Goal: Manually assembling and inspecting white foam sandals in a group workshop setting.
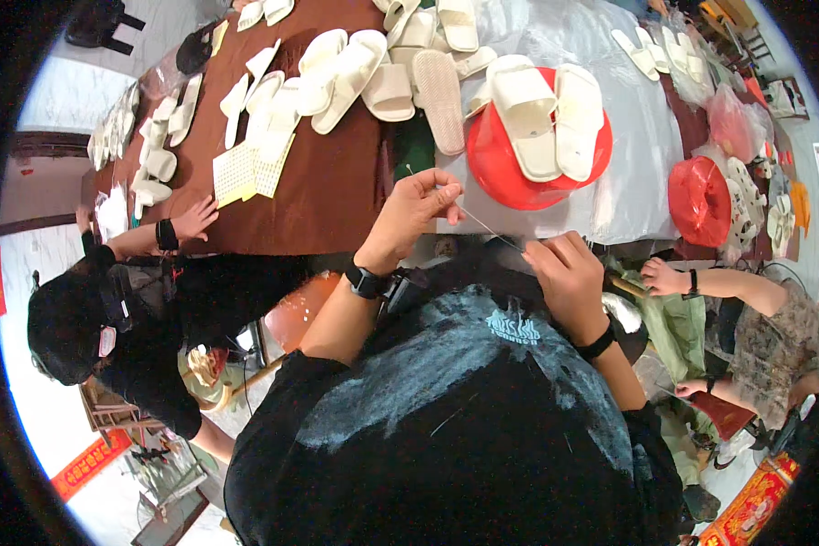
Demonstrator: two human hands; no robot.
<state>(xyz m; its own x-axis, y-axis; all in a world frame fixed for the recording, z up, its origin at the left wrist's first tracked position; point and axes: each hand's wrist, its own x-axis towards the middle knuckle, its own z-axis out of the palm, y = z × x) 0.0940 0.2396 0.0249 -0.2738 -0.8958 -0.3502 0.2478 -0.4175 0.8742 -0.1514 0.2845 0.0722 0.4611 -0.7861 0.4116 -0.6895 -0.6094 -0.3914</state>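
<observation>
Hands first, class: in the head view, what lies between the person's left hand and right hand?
A thin thread stretches between the left hand and the right hand, pinched at both ends, in the head view.

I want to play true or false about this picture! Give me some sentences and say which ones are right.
1. Both hands pinch one thin thread. True: the left hand and the right hand hold the thread stretched between them.
2. The slippers on the red bowl are black. False: the slippers on the red bowl are cream.
3. Each wrist wears a dark band. True.
4. The table holds just one slipper. False: many lie across the table.
</observation>
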